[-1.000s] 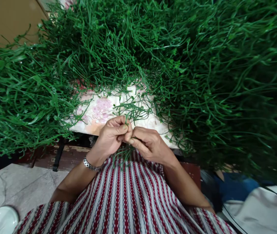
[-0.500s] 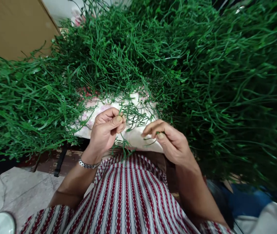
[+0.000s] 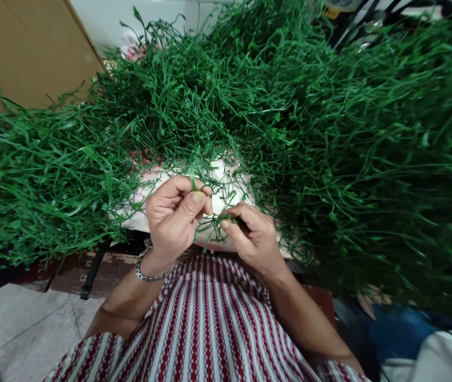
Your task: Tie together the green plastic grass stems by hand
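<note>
My left hand (image 3: pixel 176 212) is closed, thumb against the forefinger, on a thin green stem (image 3: pixel 194 183) whose tip sticks up above the fingers. To its right and slightly lower, my right hand (image 3: pixel 254 233) pinches a small bunch of curly green stems (image 3: pixel 229 216); their ends hang toward the left hand. The hands are close together but apart. Both are over a white cloth with pale pink patches (image 3: pixel 138 216), where loose stems lie scattered. Whether the stems are real or plastic I cannot tell.
Large tangled heaps of green stems (image 3: pixel 50 180) surround the cloth at the left, back and right (image 3: pixel 353 175). A brown board (image 3: pixel 22 48) stands at the back left. A worn wooden edge (image 3: pixel 110 273) with a black strap (image 3: pixel 92 276) runs in front, above a tiled floor (image 3: pixel 30 323).
My right hand has moved left, close to my left hand, and now pinches a bunch of stems. My left hand keeps its pinch nearly in place. The view has shifted slightly.
</note>
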